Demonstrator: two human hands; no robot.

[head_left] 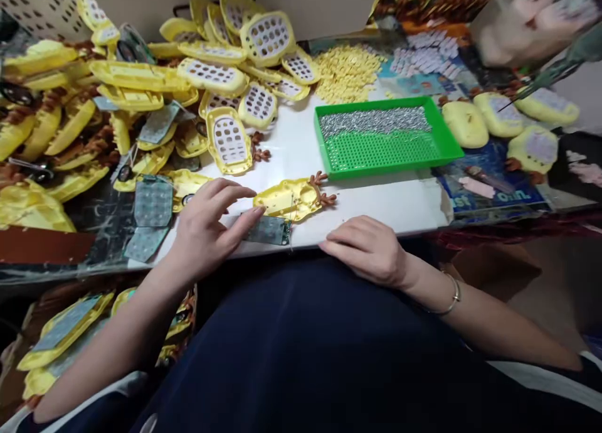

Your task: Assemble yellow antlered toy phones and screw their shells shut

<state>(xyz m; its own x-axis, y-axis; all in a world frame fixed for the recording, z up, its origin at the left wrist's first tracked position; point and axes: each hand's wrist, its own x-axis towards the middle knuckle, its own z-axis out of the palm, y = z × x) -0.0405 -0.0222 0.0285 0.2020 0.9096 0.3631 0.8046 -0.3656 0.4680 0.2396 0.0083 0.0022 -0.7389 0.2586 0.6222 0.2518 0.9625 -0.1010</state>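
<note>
Yellow shell half (277,200) lies hollow-side up on the white bench (390,201), brown prongs (327,199) at one end. Left hand (202,226): fingers wide; right hand (371,248): fingers curled narrow.

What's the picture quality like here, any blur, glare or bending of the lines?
Head view: lighting dim and uneven; white tabletop brighter than the dark blue clothing; small glints across the silvery metal pieces in the green plastic tray; fine detail soft; pinkish rounded parts at upper right smeared.
</note>
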